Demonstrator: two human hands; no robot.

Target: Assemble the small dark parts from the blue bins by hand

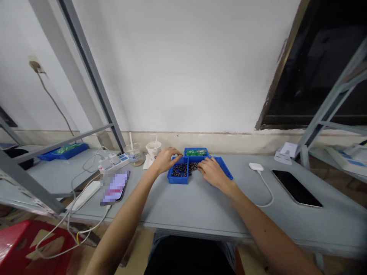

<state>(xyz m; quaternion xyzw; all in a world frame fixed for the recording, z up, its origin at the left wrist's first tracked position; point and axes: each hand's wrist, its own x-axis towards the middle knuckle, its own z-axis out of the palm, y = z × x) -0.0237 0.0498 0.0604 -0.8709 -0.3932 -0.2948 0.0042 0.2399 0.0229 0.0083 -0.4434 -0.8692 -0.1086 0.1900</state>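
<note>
My left hand (167, 158) hovers at the upper left edge of a blue bin (179, 181), its thumb and fingertips brought close in a pinch. Many small dark pieces with coppery glints (179, 170) lie in that bin. Beside it, similar dark pieces (192, 168) fill part of a second blue compartment, where the fingertips of my right hand (212, 170) reach in, bent and closed. Whatever either hand pinches is too small to make out. My right hand partly covers a blue bin (225, 168) on the right. Behind stands another blue bin (195, 149) with green packets (195, 152).
On the left are a clear cup (134, 156), a paper cup (153, 148), a power strip (119, 162), loose cables and a lit phone (116, 187). On the right lie a white earbud case (256, 167) with cable and a dark phone (296, 188). Metal posts flank the desk (183, 210).
</note>
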